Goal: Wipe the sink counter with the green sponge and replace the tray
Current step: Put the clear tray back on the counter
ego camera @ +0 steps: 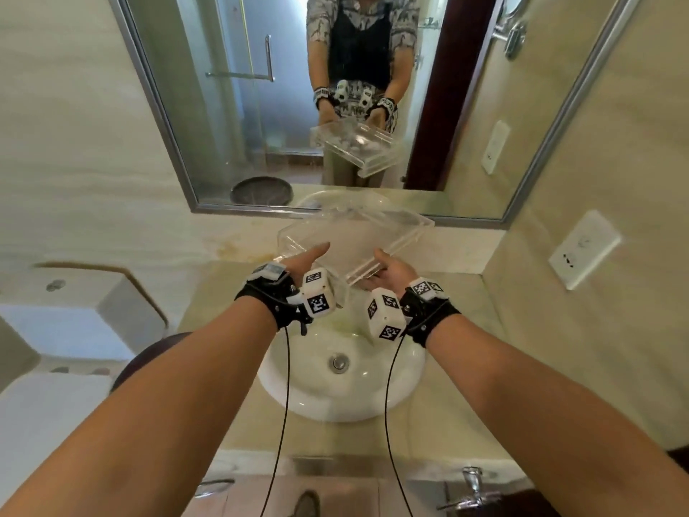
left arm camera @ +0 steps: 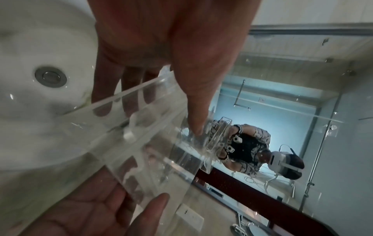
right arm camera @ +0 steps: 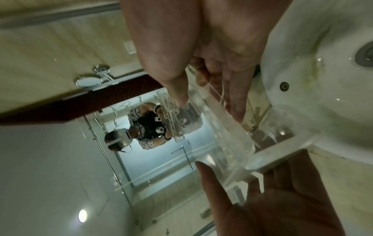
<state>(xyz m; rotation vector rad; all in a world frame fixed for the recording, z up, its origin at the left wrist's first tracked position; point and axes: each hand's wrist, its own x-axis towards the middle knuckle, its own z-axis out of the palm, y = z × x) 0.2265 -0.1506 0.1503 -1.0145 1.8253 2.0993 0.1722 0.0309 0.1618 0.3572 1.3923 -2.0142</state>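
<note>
A: Where's your tray (ego camera: 354,236)?

B: Lifted over the sink (ego camera: 341,386), tilted toward the mirror (ego camera: 335,87), long axis running left to right

A: Your grip?

B: Your left hand (ego camera: 304,261) and right hand (ego camera: 389,272) clasp its 2 near corners, thumbs above, fingers beneath; the counter (ego camera: 458,292) lies just below

Framed mirror (ego camera: 231,106) above beige wall (ego camera: 74,143)

Beige marble sink counter (ego camera: 462,322), white round basin (ego camera: 298,389) set in its middle, metal drain (ego camera: 338,363) at centre. Yellowish stain (ego camera: 231,250) far left by the mirror.
</note>
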